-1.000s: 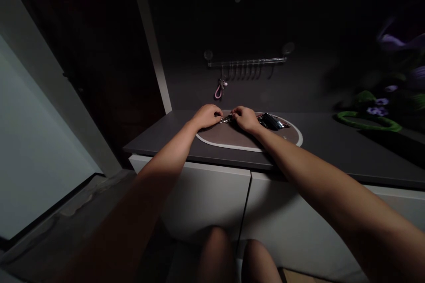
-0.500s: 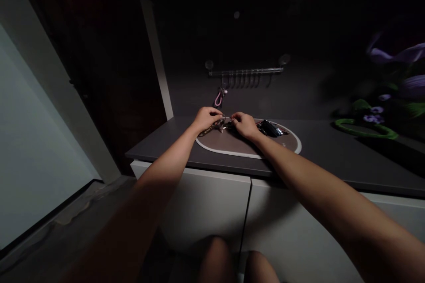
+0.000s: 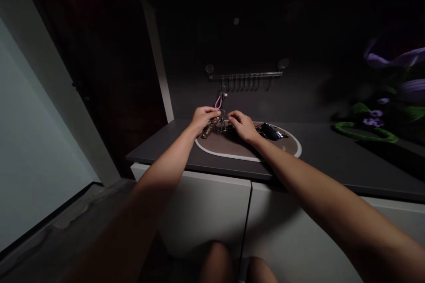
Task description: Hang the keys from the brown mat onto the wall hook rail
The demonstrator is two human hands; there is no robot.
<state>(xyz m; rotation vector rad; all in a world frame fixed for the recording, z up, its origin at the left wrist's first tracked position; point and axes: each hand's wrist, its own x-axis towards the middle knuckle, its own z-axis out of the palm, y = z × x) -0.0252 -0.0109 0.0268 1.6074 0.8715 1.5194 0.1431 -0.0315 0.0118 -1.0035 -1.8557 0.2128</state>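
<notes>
My left hand (image 3: 202, 117) is closed on a bunch of keys (image 3: 219, 124) and holds it just above an oval brown tray (image 3: 242, 152) with a pale rim. A brown strap tag (image 3: 207, 131) hangs from the bunch below that hand. My right hand (image 3: 241, 124) sits right of the keys with fingers curled, its fingertips near the key ring; whether they touch is hard to tell. A second dark set of keys (image 3: 270, 131) lies on the tray beside my right wrist.
A metal hook rail (image 3: 245, 75) is on the dark wall above, with a pink looped keychain (image 3: 218, 99) hanging from its left end. The tray rests on a dark counter (image 3: 318, 150) over white cabinet doors (image 3: 202, 205). Purple flowers (image 3: 375, 121) stand at right.
My left hand has lifted the key bunch off the tray, so its strap tag now hangs free. My right hand has stayed beside it. The camera tilted slightly.
</notes>
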